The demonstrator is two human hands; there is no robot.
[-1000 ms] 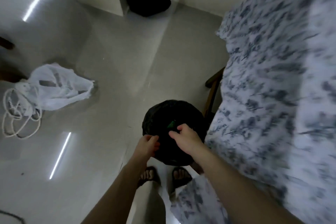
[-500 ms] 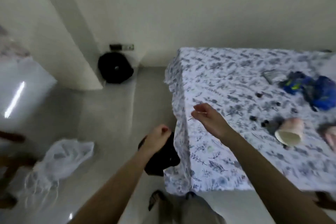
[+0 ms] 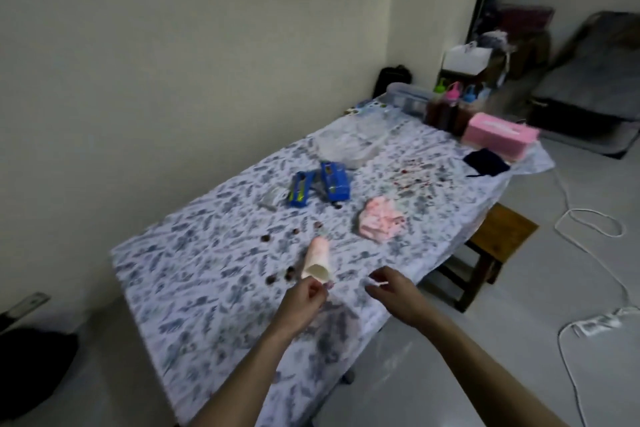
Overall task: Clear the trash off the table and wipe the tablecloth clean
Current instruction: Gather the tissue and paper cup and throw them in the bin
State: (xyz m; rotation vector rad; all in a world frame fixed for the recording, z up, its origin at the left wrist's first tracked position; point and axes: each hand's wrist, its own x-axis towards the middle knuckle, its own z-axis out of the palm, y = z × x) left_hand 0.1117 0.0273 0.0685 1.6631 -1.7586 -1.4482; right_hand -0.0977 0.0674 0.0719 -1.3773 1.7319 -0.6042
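The table wears a blue-leaf tablecloth [image 3: 207, 274]. On it near me a paper cup [image 3: 317, 262] lies on its side, mouth toward me. Several dark crumbs [image 3: 294, 231] are scattered around it. Farther back lie a crumpled pink tissue [image 3: 381, 222], blue wrappers [image 3: 318, 185] and a clear plastic bag [image 3: 346, 144]. Red stains [image 3: 412, 173] spot the cloth. My left hand [image 3: 306, 295] hovers with curled fingers just in front of the cup's mouth; blur hides whether it holds anything. My right hand [image 3: 391, 291] pinches a small white stick [image 3: 380, 284] above the table's near edge.
At the far end stand a pink tissue box [image 3: 498, 135], a dark cloth [image 3: 485, 161] and sauce bottles [image 3: 450, 107]. A wooden stool [image 3: 498, 236] sits right of the table. A white cord [image 3: 588, 225] and power strip [image 3: 602, 321] lie on the floor. A black bag [image 3: 34, 367] sits by the left wall.
My view swung up from the black trash bag on the floor to the tabletop. My left hand left the bag and rose to the cup; my right hand still carries the stick.
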